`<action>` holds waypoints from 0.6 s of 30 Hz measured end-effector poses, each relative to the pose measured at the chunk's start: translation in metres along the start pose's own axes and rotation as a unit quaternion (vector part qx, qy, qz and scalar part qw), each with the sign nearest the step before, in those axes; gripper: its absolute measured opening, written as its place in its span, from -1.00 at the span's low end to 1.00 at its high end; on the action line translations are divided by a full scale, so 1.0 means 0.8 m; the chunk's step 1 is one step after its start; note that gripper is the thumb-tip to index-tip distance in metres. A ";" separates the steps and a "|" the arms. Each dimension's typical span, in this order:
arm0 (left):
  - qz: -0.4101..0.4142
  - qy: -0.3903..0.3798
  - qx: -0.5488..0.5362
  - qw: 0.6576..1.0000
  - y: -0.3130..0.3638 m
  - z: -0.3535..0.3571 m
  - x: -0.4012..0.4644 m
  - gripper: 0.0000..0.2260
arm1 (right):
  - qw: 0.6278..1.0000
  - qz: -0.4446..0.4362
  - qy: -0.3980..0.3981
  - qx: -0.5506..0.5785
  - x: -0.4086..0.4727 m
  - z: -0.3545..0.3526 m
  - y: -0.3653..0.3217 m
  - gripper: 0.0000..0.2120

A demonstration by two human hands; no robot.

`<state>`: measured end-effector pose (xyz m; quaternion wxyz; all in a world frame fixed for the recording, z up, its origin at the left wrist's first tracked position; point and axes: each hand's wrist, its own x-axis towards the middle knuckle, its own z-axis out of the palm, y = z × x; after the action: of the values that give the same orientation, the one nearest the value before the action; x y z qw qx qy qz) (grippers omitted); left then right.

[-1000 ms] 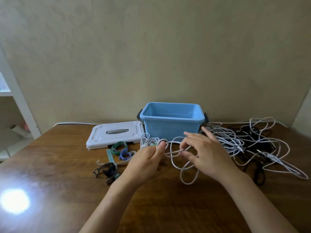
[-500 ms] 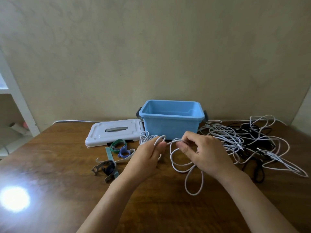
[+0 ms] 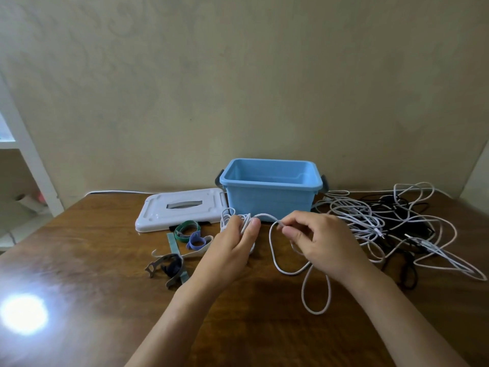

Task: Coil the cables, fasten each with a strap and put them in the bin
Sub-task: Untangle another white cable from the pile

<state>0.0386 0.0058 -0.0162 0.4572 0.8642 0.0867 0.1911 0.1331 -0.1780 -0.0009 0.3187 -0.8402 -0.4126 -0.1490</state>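
A: Where are we on the white cable [image 3: 275, 250]?

B: Mid-coil. Our left hand [image 3: 232, 247] has its fingers curled round the finished loops, in front of the blue bin [image 3: 270, 200]. Our right hand [image 3: 317, 242] pinches the free run between thumb and fingers, just right of the coil.

A: What does the next wrap turn on?

B: The slack. A short arc bridges the two hands; the rest hangs from our right hand toward us and lies in two loops on the surface [image 3: 105, 260]. So the feed comes from the right and near side, and the right hand is nearer to it. We'd judge it carries that run leftward onto the coil.

A: Straps?

B: Velcro straps [image 3: 189, 235] lie just left of our left hand, beside the white lid [image 3: 182, 207]. The tangled cable pile [image 3: 391, 226] sits right of the bin, uncoiled. The bin looks empty.
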 end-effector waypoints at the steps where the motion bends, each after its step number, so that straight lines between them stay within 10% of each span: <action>1: 0.002 0.000 -0.011 1.000 -0.001 0.002 -0.001 -0.60 | 1.000 -0.005 0.002 0.021 -0.001 0.005 -0.006 -0.91; 18: -0.005 -0.005 0.010 1.000 -0.007 0.010 0.000 -0.80 | 0.987 -0.036 -0.030 -0.153 -0.004 0.005 -0.022 -0.82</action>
<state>0.0421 0.0031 -0.0247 0.4497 0.8693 0.0912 0.1837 0.1168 -0.1691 0.0013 0.1677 -0.8677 -0.4247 -0.1965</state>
